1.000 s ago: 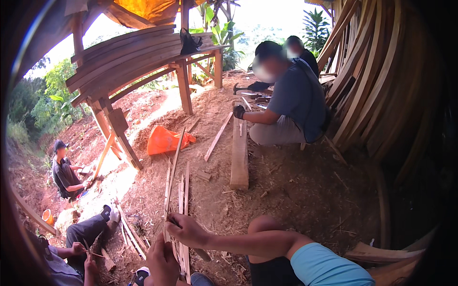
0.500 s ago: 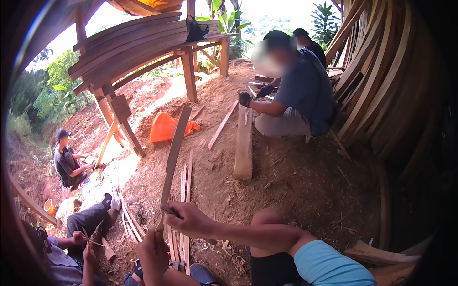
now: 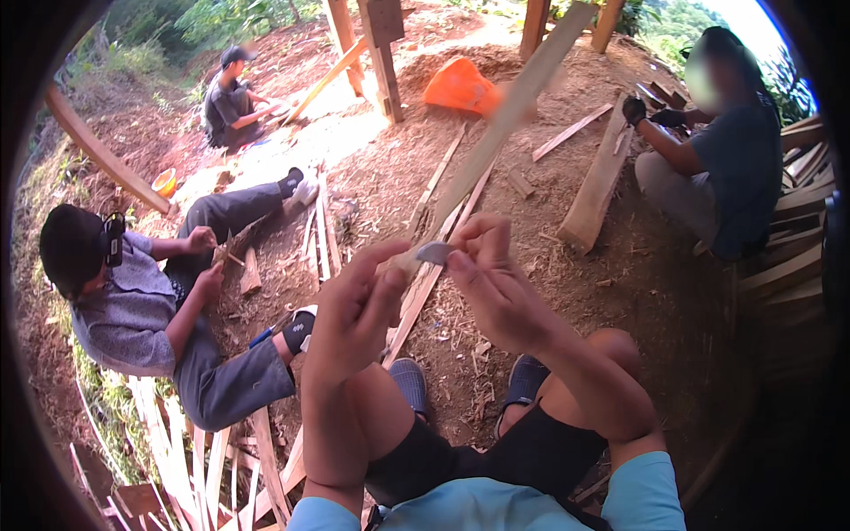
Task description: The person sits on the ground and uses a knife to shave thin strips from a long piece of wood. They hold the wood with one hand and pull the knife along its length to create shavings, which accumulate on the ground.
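Note:
My left hand (image 3: 354,305) is closed round the near end of a long, flat wooden slat (image 3: 509,124), which slants up and away to the right. My right hand (image 3: 505,296) pinches a small knife; its short grey curved blade (image 3: 432,253) lies against the slat close to my left fingers. The knife's handle is mostly hidden in my right fingers. Both hands are nearly together above my knees.
To the left a seated person (image 3: 133,301) holds a thin stick. Another sits far back, and one crouches at right by a thick plank (image 3: 598,186). Wood strips (image 3: 323,230) lie on the dirt. An orange bag (image 3: 460,87) and bench posts (image 3: 381,62) stand beyond.
My view has swung left and down, showing my knees and the seated person. The slat now leans right instead of standing steeply. My right hand has turned, and the knife blade now shows.

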{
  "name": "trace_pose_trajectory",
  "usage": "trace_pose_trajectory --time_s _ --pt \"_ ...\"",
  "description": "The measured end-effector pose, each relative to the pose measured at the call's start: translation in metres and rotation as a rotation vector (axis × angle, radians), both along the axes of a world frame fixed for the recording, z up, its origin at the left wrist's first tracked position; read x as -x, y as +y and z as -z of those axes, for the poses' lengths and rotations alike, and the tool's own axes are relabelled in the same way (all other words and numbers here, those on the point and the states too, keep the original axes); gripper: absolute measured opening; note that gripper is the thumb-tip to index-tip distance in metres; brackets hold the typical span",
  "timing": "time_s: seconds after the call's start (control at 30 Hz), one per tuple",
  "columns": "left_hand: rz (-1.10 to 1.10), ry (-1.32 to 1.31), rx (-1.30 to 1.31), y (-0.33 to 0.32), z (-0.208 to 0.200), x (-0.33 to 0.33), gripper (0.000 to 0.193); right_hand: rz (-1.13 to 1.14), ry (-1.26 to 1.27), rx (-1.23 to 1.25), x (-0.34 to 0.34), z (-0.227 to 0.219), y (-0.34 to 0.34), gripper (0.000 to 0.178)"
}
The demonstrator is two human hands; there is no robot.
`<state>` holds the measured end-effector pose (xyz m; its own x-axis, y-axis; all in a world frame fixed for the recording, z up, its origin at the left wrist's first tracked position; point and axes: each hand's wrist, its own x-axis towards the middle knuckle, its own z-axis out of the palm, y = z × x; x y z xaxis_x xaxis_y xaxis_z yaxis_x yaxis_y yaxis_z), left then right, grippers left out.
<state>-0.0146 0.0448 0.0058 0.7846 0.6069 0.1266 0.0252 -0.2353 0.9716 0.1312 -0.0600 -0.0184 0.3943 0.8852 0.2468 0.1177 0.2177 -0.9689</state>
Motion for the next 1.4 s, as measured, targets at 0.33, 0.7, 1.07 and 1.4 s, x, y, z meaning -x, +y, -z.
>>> trace_pose_trajectory --time_s 0.33,0.7,1.07,1.4 --pt "-0.019 -0.039 0.248 0.009 -0.006 0.017 0.029 0.098 -0.526 -0.336 0.001 0.003 0.017 0.024" --pt "0.148 -0.203 0.169 0.013 -0.001 0.026 0.032 0.184 -0.607 -0.357 0.005 0.003 0.019 0.021" --pt "0.117 -0.155 0.135 0.001 -0.01 0.023 0.032 0.402 -0.73 -0.476 0.004 0.007 0.017 0.023" --pt "0.057 -0.154 0.118 -0.009 -0.011 0.015 0.028 0.522 -0.783 -0.535 -0.011 0.004 0.015 0.024"
